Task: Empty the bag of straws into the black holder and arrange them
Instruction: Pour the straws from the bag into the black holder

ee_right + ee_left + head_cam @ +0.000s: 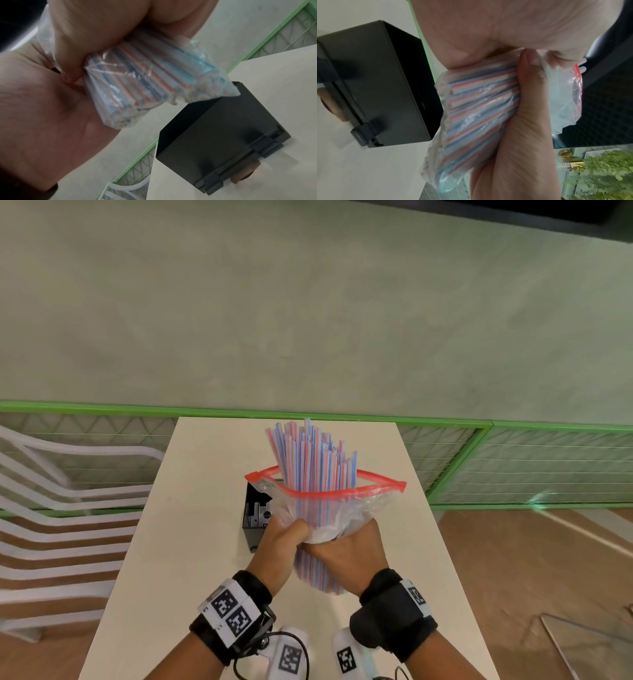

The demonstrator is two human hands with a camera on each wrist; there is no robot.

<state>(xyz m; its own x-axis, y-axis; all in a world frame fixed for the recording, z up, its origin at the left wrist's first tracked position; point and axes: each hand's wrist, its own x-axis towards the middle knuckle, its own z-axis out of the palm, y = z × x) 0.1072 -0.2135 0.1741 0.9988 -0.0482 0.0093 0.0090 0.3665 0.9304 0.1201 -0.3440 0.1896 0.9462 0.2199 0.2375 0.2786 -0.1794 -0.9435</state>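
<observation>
A clear zip bag (356, 508) with a red seal stands open at the top, and a bundle of red, white and blue straws (308, 460) sticks up out of it. My left hand (282, 537) and right hand (346, 549) both grip the bag and the straws inside it around the middle, above the white table (191, 542). The black holder (255, 518) stands on the table just behind and left of my hands, its top open. The bag (471, 115) fills the left wrist view beside the holder (382, 83). In the right wrist view the bag's bottom end (145, 86) hangs above the holder (214, 132).
A white slatted chair (51, 508) stands left of the table. A green-framed mesh fence (513, 467) runs behind the table's far edge. A clear sheet (589, 645) lies on the wooden floor at the right.
</observation>
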